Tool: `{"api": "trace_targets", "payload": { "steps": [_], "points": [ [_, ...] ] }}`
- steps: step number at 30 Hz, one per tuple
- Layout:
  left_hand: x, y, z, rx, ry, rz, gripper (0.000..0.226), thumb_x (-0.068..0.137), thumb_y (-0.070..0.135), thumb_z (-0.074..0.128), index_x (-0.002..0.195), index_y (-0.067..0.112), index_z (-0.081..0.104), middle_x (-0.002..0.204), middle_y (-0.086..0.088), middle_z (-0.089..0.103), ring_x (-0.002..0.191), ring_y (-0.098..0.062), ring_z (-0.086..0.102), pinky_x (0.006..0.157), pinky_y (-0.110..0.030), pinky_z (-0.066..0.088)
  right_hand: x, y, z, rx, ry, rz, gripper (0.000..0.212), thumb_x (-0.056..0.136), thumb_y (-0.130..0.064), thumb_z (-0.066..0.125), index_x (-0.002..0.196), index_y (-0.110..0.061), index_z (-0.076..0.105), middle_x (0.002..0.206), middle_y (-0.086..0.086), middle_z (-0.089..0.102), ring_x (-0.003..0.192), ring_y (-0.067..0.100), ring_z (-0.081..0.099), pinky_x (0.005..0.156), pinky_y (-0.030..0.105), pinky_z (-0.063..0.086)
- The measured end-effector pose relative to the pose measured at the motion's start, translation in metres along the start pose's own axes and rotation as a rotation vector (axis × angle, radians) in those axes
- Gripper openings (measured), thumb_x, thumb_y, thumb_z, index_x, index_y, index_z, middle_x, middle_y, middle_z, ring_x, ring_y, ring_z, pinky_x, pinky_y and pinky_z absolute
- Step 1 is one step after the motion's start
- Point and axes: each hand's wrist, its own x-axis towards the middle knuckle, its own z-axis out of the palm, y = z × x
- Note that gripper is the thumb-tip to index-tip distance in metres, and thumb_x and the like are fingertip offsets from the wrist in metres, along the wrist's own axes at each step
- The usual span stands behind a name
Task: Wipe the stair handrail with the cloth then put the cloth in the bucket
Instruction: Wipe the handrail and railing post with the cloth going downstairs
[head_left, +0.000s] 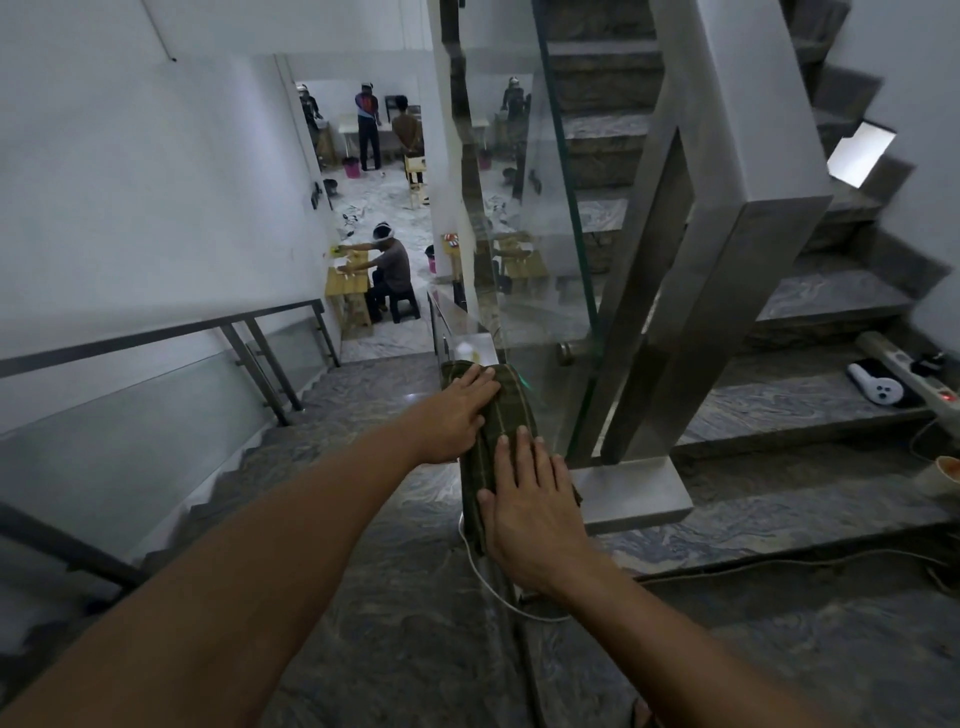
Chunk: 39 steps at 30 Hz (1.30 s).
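On the stair landing, a dark green striped cloth (506, 431) lies draped over the flat steel handrail (480, 349) beside the glass balustrade panel (540, 260). Both hands press flat on it, fingers spread (neither one gripping): the left hand (457, 413) farther along, the right hand (530, 499) nearer. A white cable (493, 587) trails across the grey marble floor (405, 597) below.

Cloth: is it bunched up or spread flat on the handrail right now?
Spread flat. The cloth lies lengthwise over the handrail, edges draping down both sides, with the left hand and right hand pressed open-palmed on it.
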Motion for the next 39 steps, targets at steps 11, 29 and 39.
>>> {"api": "trace_targets", "payload": {
  "steps": [11, 29, 39],
  "points": [
    [0.039, -0.025, -0.023, 0.008, -0.013, 0.016, 0.056, 0.100, 0.012, 0.033, 0.153, 0.016, 0.015, 0.163, -0.003, 0.009, 0.151, -0.017, -0.001, 0.119, -0.031, -0.001, 0.044, -0.017, -0.005, 0.038, -0.086, 0.067, 0.068, 0.099, -0.041, 0.020, 0.148, -0.009, -0.016, 0.158, 0.017, -0.021, 0.146, 0.034, -0.017, 0.120, 0.050, 0.001],
    [0.091, -0.053, -0.041, -0.162, 0.023, -0.093, 0.054, 0.089, 0.006, 0.048, 0.142, 0.015, 0.040, 0.140, -0.013, 0.046, 0.130, -0.030, 0.042, 0.109, -0.043, 0.034, 0.102, -0.008, -0.016, 0.120, -0.157, 0.045, 0.070, 0.099, -0.042, 0.021, 0.148, -0.009, -0.015, 0.157, 0.015, -0.024, 0.145, 0.032, -0.021, 0.120, 0.049, -0.004],
    [0.038, -0.035, -0.009, -0.045, 0.070, -0.021, 0.057, 0.097, 0.016, 0.042, 0.151, 0.009, 0.022, 0.161, -0.007, 0.016, 0.150, -0.024, 0.009, 0.122, -0.044, 0.011, 0.044, -0.013, 0.000, -0.100, -0.068, -0.057, 0.067, 0.098, -0.041, 0.016, 0.148, -0.009, -0.014, 0.159, 0.017, -0.017, 0.145, 0.032, -0.022, 0.116, 0.049, -0.014]
  ]
}}
